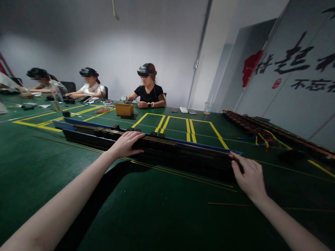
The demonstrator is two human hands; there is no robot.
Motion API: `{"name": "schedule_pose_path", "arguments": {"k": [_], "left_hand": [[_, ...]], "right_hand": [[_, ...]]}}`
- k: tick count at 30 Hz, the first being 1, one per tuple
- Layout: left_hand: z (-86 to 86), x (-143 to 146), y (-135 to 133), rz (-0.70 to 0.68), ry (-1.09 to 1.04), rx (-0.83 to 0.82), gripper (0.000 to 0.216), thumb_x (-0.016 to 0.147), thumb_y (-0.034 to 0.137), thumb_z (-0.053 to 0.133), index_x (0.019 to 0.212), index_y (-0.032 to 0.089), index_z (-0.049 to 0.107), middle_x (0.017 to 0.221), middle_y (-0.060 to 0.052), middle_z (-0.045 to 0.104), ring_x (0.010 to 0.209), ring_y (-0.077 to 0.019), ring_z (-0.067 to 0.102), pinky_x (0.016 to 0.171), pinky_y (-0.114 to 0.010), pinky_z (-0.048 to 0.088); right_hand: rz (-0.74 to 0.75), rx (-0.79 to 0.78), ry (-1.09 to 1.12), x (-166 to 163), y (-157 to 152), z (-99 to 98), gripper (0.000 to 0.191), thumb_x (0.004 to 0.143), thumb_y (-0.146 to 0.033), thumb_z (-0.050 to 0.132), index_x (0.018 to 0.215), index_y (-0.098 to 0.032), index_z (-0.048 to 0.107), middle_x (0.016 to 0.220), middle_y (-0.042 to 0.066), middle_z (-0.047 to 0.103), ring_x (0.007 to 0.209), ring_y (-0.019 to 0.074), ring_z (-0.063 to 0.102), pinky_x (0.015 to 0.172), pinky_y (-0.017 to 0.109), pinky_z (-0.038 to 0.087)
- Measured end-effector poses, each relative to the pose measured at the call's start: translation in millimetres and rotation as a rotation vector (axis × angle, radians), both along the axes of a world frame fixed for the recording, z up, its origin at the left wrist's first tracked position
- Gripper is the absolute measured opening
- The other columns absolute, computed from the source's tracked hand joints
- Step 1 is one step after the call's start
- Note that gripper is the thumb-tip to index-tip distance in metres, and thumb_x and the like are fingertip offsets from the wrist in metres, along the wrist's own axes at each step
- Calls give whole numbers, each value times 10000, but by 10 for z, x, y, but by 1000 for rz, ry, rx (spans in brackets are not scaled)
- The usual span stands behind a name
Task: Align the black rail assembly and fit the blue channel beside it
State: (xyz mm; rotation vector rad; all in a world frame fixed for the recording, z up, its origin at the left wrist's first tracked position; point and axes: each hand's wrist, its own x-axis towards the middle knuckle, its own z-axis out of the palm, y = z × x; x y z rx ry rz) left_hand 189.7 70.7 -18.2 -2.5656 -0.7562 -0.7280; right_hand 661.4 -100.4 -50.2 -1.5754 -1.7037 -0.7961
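Observation:
A long black trough with a blue back edge (188, 161) lies across the green table in front of me. Thin brass-coloured rods (166, 141) run along its top, past several small black blocks (157, 134). Over the trough's middle, my left hand (127, 143) rests with fingers stretched across the top and thumb apart at the front. My right hand (250, 177) is at the right end, its bent index finger and thumb closed around what looks like the end of a thin rod. The exact contact there is dark.
Loose thin rods (182, 173) lie on the table (152, 221) before the trough. Beyond it stand a yellow box (124, 109) and a plastic cup (208, 108). Long dark assemblies with coloured wires (262, 139) lie at right. Co-workers in headsets (149, 91) sit across the table.

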Motion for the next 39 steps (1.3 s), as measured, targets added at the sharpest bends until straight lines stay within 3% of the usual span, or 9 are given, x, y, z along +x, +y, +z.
{"name": "schedule_pose_path", "arguments": {"k": [11,25,30,39], "left_hand": [[-71,-165,49,49,-68,10,687,847,553,613,1403,202,413,1357,-123,511,1234,-294,484,1031,-437,389],[-77,-273,92,81,-86,-5,635,877,568,554,1385,203,447,1302,-110,563,1180,-287,528,1003,-430,399],[-98,-279,115,81,-139,-21,624,835,583,597,1320,203,502,1246,-102,601,1145,-288,556,995,-440,408],[-98,-312,127,76,-117,-32,622,853,573,578,1345,207,475,1261,-107,585,1156,-288,542,1001,-444,403]], "right_hand": [[51,-138,-99,-12,12,4,475,1000,-382,316,1338,-130,536,1160,116,675,1034,244,621,929,431,422],[69,-76,1,-36,8,7,451,982,-382,349,1267,-141,602,1118,99,700,973,226,650,903,400,438],[-12,-46,124,-49,-4,26,473,956,-408,336,1180,-156,667,1041,106,717,926,235,648,884,407,429],[-371,-20,491,120,11,58,549,851,-426,297,1094,-174,719,960,126,721,977,279,630,924,434,394]]}}
